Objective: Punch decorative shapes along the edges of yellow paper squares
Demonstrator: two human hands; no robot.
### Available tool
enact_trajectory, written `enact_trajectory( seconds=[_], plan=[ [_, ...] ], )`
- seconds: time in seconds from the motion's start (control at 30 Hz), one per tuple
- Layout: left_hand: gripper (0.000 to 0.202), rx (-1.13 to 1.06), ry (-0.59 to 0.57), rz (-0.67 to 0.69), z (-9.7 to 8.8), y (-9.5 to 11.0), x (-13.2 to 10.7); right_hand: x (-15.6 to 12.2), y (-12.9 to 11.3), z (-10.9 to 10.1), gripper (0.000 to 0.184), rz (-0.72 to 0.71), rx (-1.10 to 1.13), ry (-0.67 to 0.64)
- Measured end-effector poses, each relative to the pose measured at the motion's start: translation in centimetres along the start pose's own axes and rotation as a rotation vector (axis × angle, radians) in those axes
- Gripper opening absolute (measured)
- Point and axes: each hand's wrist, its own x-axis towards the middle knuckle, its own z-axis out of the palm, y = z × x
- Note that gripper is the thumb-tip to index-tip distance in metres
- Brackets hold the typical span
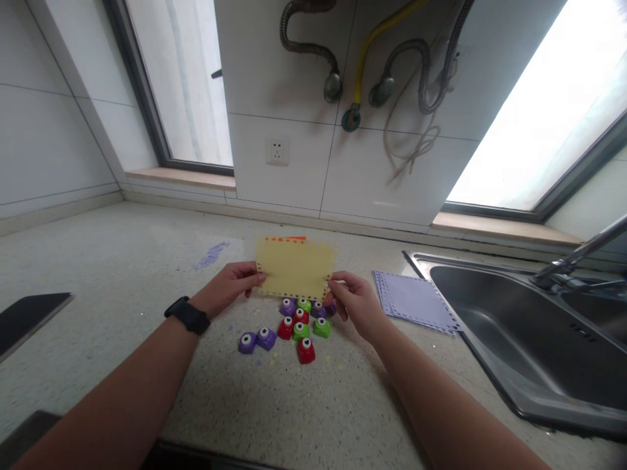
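Observation:
A yellow sheet of paper with small holes punched along its edges is held up over the counter between both hands. My left hand, with a black watch on the wrist, pinches its left edge. My right hand grips its lower right corner. Just below the sheet sit several small craft punches: a red punch, a green punch and a purple punch among them. The sheet hides part of the counter behind it, where an orange edge shows.
Lavender punched sheets lie stacked at the right, beside the steel sink. Purple paper bits are heaped at the back left. A dark flat object lies at far left. Small paper scraps dot the speckled counter.

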Motion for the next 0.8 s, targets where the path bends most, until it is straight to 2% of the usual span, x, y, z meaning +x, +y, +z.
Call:
enact_trajectory(
  seconds=[0.1, 0.23, 0.3, 0.43, 0.5, 0.53, 0.6, 0.67, 0.8],
  plan=[
    [0.032, 0.063, 0.075, 0.054, -0.1, 0.3, 0.0, -0.1, -0.1, -0.1, 0.026, -0.056, 0.045, -0.034],
    [0.053, -0.103, 0.102, -0.073, 0.3, 0.6, -0.1, -0.2, 0.0, -0.2, 0.030, -0.078, 0.079, -0.043],
    [0.054, -0.205, 0.076, -0.112, 0.7, 0.5, -0.1, -0.1, 0.3, -0.2, 0.030, -0.095, 0.055, 0.011],
    [0.054, -0.356, -0.066, -0.254, 1.2, -0.5, 0.0, 0.3, 1.1, -0.2, 0.030, -0.114, -0.037, 0.055],
    [0.049, -0.292, -0.127, -0.202, 1.2, -1.0, 0.0, 0.5, 1.3, -0.2, 0.033, -0.140, -0.044, 0.056],
    [0.047, -0.249, -0.142, -0.162, 1.2, -1.2, 0.0, 0.6, 1.4, -0.1, 0.040, -0.157, -0.021, 0.066],
    [0.044, -0.201, -0.133, -0.107, 1.3, -1.4, -0.1, 0.7, 1.2, 0.0, 0.064, -0.171, 0.056, 0.095],
    [0.041, -0.189, -0.089, -0.077, 1.4, -1.4, -0.2, 0.7, 1.0, 0.3, 0.075, -0.116, 0.104, 0.103],
    [0.044, -0.178, -0.016, -0.027, 1.7, -1.0, -0.3, 0.6, 0.4, 0.9, 0.048, 0.004, -0.014, 0.013]
  ],
)
